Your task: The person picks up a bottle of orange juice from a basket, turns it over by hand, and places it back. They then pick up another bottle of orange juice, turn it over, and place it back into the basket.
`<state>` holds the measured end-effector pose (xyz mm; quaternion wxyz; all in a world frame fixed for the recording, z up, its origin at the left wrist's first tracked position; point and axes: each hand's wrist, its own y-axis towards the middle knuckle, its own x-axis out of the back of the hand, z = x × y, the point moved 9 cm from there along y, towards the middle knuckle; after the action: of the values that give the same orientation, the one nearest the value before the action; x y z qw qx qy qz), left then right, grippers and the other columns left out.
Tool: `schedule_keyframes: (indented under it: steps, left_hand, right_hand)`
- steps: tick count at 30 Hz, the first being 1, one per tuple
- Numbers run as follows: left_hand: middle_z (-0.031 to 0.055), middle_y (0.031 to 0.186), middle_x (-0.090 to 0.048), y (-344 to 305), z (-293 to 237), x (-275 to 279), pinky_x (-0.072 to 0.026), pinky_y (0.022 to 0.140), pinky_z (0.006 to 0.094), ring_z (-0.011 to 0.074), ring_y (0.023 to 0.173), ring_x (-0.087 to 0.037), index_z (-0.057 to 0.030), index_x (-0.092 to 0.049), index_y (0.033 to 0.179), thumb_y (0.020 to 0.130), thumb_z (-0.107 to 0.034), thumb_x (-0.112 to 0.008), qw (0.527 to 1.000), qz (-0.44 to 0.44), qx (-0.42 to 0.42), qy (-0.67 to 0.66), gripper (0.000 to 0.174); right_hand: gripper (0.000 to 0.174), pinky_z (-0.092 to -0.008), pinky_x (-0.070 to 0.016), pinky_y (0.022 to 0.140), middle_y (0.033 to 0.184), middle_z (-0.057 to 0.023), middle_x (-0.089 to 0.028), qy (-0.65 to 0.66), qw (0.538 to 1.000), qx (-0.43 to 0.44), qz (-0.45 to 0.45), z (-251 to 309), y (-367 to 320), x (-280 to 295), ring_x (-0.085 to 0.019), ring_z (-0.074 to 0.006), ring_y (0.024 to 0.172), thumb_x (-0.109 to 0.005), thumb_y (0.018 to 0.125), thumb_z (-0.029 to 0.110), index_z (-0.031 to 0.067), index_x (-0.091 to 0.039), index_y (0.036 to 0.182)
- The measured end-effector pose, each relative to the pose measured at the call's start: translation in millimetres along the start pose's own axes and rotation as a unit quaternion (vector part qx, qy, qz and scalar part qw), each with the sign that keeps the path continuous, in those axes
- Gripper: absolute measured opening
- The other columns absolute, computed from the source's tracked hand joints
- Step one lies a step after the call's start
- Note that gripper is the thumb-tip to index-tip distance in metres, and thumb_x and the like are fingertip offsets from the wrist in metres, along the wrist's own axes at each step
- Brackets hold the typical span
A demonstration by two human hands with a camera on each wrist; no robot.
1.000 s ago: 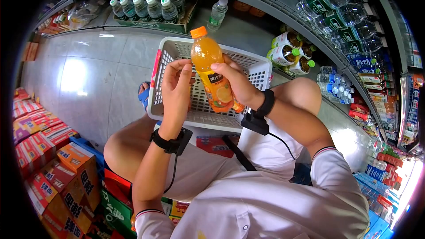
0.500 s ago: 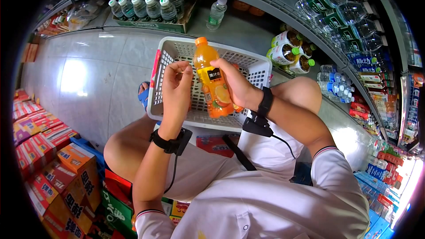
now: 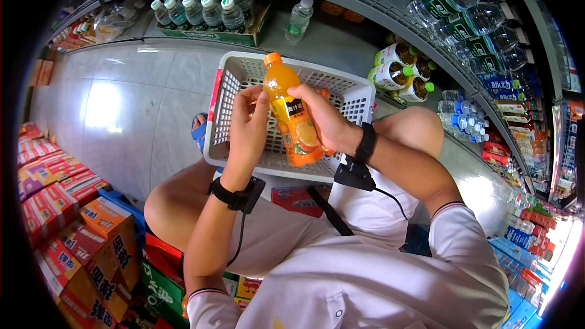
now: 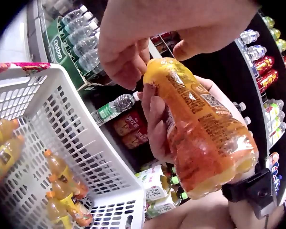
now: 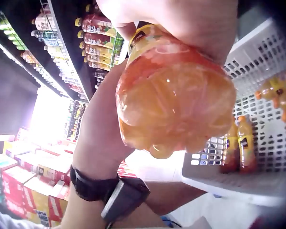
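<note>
The right hand (image 3: 323,119) has its grip wrapped round the middle of an orange juice bottle (image 3: 291,113), held slightly tilted over the knees. The left hand (image 3: 247,128) pinches the bottle near its neck. Just beyond is a white basket (image 3: 359,88) holding more juice bottles (image 4: 62,186), then shelved water bottles (image 3: 201,9).

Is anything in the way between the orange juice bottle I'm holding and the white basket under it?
Nothing visible. The right hand and left hand hold the orange juice bottle above the open white basket; a few other orange bottles lie on its floor, with bare floor beside them.
</note>
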<state>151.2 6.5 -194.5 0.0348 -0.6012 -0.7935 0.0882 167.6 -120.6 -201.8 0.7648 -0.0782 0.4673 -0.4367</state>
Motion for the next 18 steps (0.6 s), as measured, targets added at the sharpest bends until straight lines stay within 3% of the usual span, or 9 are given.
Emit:
schedule_keyframes:
  steps: [12, 18]
  left_hand:
    - [0.0052, 0.105, -0.061, -5, -10, -6, -0.0447, 0.084, 0.0238, 0.0098, 0.095, -0.055, 0.0024, -0.055, 0.12, 0.104, -0.025, -0.052, 0.999, 0.011, 0.03, -0.03, 0.031]
    - [0.0044, 0.104, -0.06, -6, -7, -5, -0.044, 0.081, 0.0233, 0.0089, 0.092, -0.054, 0.002, -0.054, 0.121, 0.104, -0.025, -0.052, 0.999, 0.013, 0.035, -0.032, 0.032]
  right_hand:
    - [0.039, -0.0275, -0.0465, 0.092, 0.115, -0.0046, -0.061, -0.178, 0.974, 0.141, 0.003, 20, -4, -7, -0.057, -0.0109, 0.106, -0.055, 0.098, 0.03, 0.0024, -0.055, 0.126]
    - [0.04, -0.0271, -0.0452, 0.093, 0.115, -0.0043, -0.06, -0.203, 0.969, 0.137, 0.005, 16, -2, -4, -0.056, -0.0109, 0.107, -0.055, 0.098, 0.031, 0.0016, -0.055, 0.126]
